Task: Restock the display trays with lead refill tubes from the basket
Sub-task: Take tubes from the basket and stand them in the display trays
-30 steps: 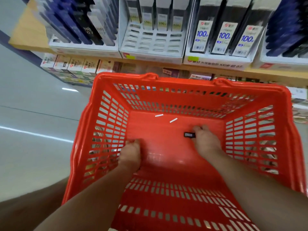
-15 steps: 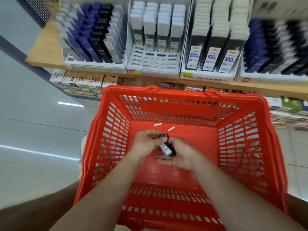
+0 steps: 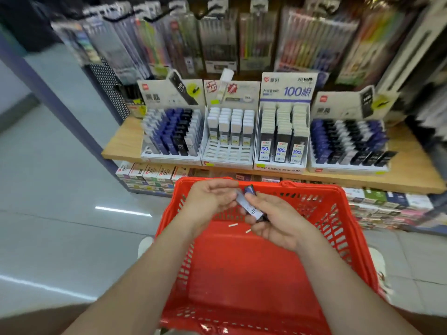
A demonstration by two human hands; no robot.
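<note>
Both my hands are raised over the far rim of the red basket (image 3: pixel 242 274). My right hand (image 3: pixel 278 221) grips a small bunch of lead refill tubes (image 3: pixel 250 205), dark blue and clear with white labels. My left hand (image 3: pixel 210 199) pinches the upper end of the same tubes. On the wooden shelf (image 3: pixel 125 141) stand the display trays: a mixed blue, black and clear tray (image 3: pixel 173 137), a white-capped tray (image 3: pixel 229 141) with empty front slots, a "100" tray (image 3: pixel 281 139), and a blue-black tray (image 3: pixel 348 143).
Two small white scraps (image 3: pixel 239 228) lie on the basket floor. Hanging pen packs (image 3: pixel 242 39) fill the wall above the trays. Boxed stock (image 3: pixel 150 172) sits on the lower shelf behind the basket. Grey tiled floor (image 3: pixel 60 226) stretches to the left.
My hands came off the basket floor with the tubes, met, and rose to the basket's far rim. The view tilted up to show the whole shelf.
</note>
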